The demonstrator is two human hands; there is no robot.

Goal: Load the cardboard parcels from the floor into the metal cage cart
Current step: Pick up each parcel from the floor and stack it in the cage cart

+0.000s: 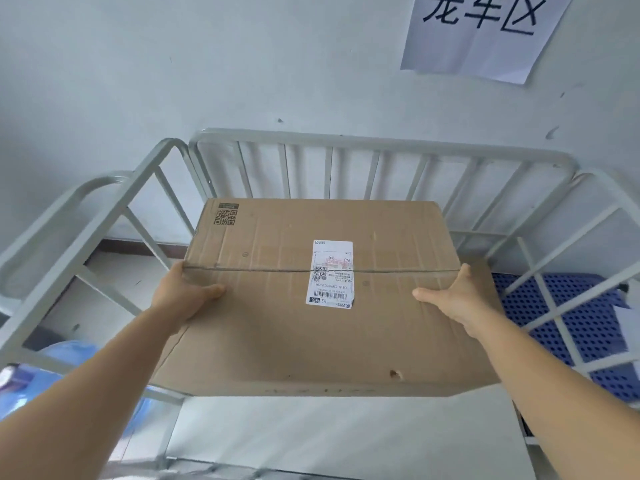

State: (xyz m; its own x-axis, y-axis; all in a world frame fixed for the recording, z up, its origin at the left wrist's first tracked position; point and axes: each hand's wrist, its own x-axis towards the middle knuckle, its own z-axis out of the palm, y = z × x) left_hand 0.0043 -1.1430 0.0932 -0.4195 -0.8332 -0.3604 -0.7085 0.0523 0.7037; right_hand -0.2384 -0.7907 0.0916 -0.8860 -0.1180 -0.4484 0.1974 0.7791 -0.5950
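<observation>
A large flat cardboard parcel [277,327] with a white shipping label and a printed QR code fills the middle of the view. My left hand [183,294] grips its left edge and my right hand [453,299] grips its right edge, thumbs on top. The parcel hangs level inside the grey metal cage cart [346,142], above the cart's pale floor. The cart's barred back wall stands just behind the parcel's far edge. A second cardboard surface shows under the parcel's right side.
The cart's barred left side [114,209] and right side [568,237] flank the parcel. A blue perforated plastic panel [588,323] lies beyond the right bars. A blue water jug [69,362] stands outside at the left. A paper sign [485,32] hangs on the white wall.
</observation>
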